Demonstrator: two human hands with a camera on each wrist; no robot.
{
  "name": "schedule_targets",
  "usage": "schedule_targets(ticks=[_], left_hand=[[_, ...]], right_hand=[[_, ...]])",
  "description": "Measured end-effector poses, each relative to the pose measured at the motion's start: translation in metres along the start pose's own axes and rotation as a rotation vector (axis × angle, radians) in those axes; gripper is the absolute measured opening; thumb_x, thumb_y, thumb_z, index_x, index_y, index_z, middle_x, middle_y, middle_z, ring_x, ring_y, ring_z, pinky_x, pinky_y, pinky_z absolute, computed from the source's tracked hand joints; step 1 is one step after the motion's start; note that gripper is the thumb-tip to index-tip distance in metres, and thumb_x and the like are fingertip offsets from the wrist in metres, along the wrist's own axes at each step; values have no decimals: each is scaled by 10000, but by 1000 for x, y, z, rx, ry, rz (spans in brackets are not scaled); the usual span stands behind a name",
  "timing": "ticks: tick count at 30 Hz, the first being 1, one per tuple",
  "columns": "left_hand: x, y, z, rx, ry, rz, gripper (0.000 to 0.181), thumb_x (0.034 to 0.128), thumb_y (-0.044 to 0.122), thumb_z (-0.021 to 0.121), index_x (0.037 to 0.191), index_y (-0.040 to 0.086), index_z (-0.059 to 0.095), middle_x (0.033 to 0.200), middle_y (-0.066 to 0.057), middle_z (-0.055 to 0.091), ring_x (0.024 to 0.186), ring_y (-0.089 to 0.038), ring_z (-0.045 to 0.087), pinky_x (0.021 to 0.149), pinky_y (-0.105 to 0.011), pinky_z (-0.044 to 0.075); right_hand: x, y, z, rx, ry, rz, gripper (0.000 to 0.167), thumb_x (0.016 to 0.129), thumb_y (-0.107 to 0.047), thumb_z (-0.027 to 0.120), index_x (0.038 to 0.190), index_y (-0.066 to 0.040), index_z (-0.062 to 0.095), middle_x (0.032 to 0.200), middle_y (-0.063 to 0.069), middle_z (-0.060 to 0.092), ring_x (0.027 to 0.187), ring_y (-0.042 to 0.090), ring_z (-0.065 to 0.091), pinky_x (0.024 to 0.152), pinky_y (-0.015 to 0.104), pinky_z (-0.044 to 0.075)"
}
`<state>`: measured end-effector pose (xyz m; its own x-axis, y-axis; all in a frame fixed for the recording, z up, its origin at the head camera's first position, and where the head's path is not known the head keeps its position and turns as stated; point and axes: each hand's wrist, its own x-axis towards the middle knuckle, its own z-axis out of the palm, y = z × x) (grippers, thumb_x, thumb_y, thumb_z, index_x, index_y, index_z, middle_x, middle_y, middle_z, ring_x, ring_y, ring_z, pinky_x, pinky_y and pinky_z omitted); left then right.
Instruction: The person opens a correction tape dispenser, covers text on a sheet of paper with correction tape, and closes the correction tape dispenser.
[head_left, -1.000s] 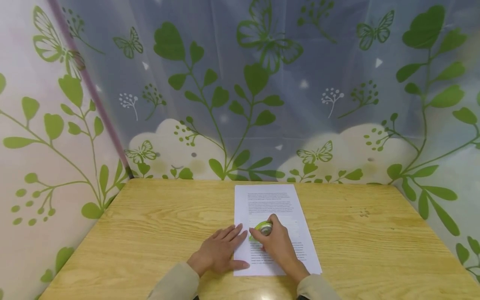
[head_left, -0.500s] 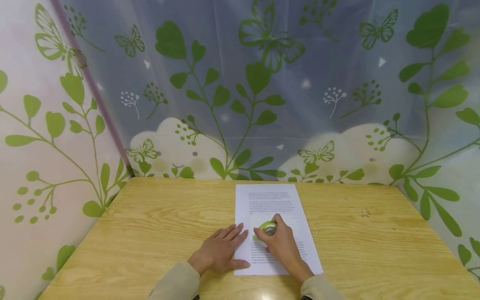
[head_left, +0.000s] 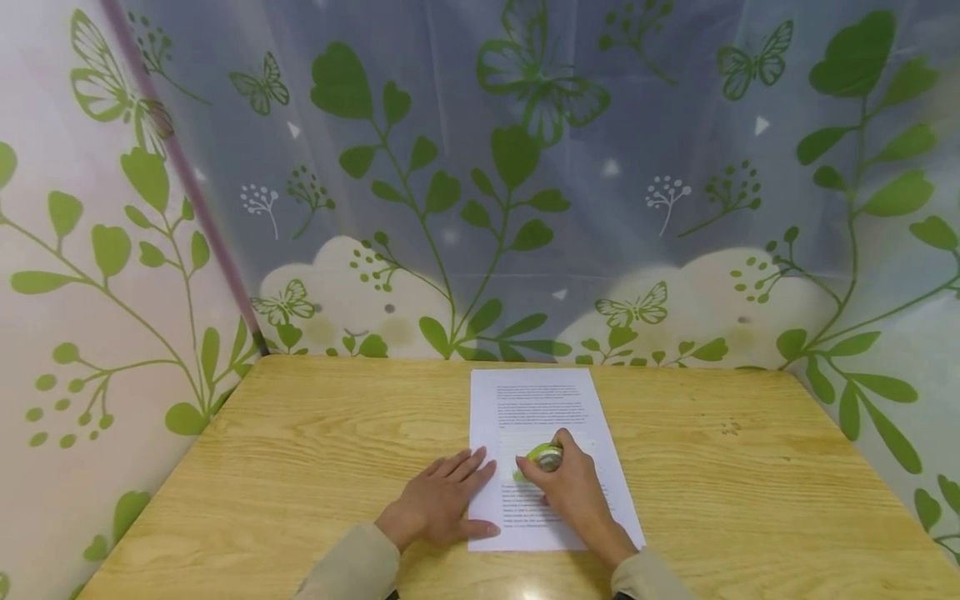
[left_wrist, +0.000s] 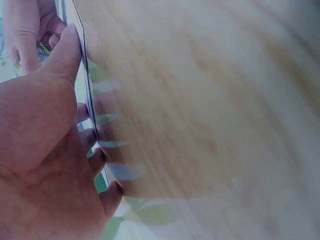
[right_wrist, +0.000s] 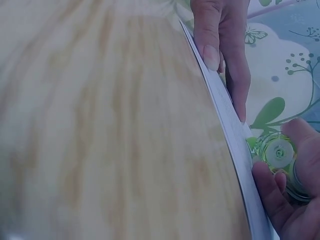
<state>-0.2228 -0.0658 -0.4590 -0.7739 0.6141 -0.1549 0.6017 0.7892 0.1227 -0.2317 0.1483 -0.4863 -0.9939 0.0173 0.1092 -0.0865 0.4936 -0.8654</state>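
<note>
Printed paper [head_left: 487, 400] lies on the wooden table; from the side, in the right wrist view, it appears as a thin stack [right_wrist: 220, 107]. My right hand [head_left: 577, 492] grips a green correction tape [head_left: 543, 454] between thumb and fingers, its tip down at the paper just above the lower text block. In the right wrist view, a round reel shows through the clear case of the correction tape [right_wrist: 278, 152]. My left hand [head_left: 442, 500] rests flat on the paper's left edge, fingers spread and straight. A pale band without text spans the middle of the page.
The wooden table [head_left: 315, 433] reaches back to a fabric curtain [head_left: 450, 208] printed with green leaves and butterflies. More printed fabric [head_left: 67, 317] stands along the left side. Small dark marks [head_left: 730, 427] show on the tabletop at the right.
My right hand has slid a short way to the right across the page with the correction tape. The left hand stays in place on the paper.
</note>
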Motion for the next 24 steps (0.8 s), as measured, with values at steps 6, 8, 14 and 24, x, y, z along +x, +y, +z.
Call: schedule_targets(ticks=[6, 8, 14, 24], left_hand=[[2, -1, 2, 16, -13, -10, 831, 884, 676, 444, 1517, 162, 281, 1570, -46, 210, 1422, -234, 196, 1114, -434, 233], [3, -1, 2, 12, -12, -9, 834, 883, 676, 446, 1516, 159, 282, 1570, -48, 210, 1422, -237, 195, 1114, -438, 233], [3, -3, 4, 5, 3, 12, 833, 888, 680, 428, 1512, 146, 290, 1566, -64, 223, 1419, -255, 206, 1105, -456, 248], [3, -4, 5, -5, 9, 15, 845, 883, 693, 415, 1508, 137, 299, 1564, -71, 226, 1418, -260, 207, 1107, -458, 243]], right_hand=[[-1, 3, -5, -6, 4, 5, 459, 823, -348, 757, 903, -75, 397, 734, 34, 609, 447, 140, 562, 432, 260, 494], [-1, 5, -7, -16, 9, 7, 460, 820, -354, 759, 902, -78, 401, 726, 31, 610, 442, 140, 558, 430, 261, 489], [-1, 8, -14, -36, 25, 22, 456, 814, -340, 768, 885, -83, 398, 708, 28, 610, 437, 143, 558, 425, 262, 486], [-1, 12, -24, -40, 37, 38, 444, 804, -318, 780, 869, -84, 409, 728, 51, 594, 449, 152, 554, 425, 266, 488]])
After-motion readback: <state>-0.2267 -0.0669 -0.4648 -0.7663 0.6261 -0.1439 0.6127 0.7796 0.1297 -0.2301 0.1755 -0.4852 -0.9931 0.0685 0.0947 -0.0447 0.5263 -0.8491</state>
